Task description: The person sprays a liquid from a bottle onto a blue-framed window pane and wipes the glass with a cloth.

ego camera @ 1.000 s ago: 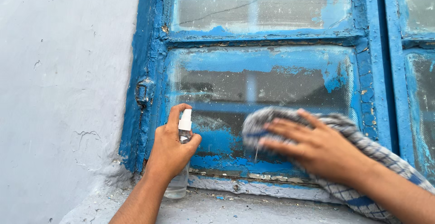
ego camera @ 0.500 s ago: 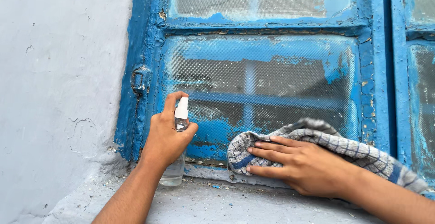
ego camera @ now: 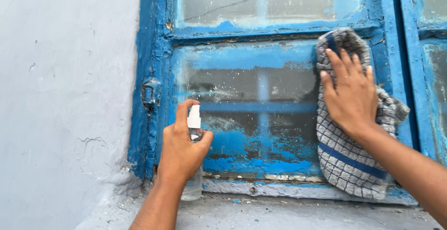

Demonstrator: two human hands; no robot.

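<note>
- Weathered blue window frame (ego camera: 153,39) set in a pale plastered wall (ego camera: 65,95), paint flaking all over; rough grey sill (ego camera: 279,213) runs below.
- Lower pane (ego camera: 251,113): wire-mesh glass smeared with blue paint, hazy white specks across it.
- Left hand (ego camera: 182,151) wrapped around a small clear spray bottle (ego camera: 192,137), index finger on top of the white nozzle, thumb and other fingers clenched round the body; bottle upright, base just above the sill, nozzle aimed at the lower pane.
- Right hand (ego camera: 350,90) pressed flat, fingers spread and extended, pinning a grey checked cloth (ego camera: 347,160) with a blue stripe against the pane's upper right corner; rest of the cloth hangs down to the bottom rail.
- Step in hand, as I judge it: wiping the sprayed glass, cloth at the top of a stroke.
- Next move likely calls for steady flat pressure across the mesh glass, staying off the flaking frame edges so the cloth does not snag.
- Edges: rusty hinge (ego camera: 150,94) on the left stile near the bottle; cross rail just above the cloth; right stile touching the cloth's edge.
- Open room: middle and left of the pane free between the two hands; sill space below tight.
</note>
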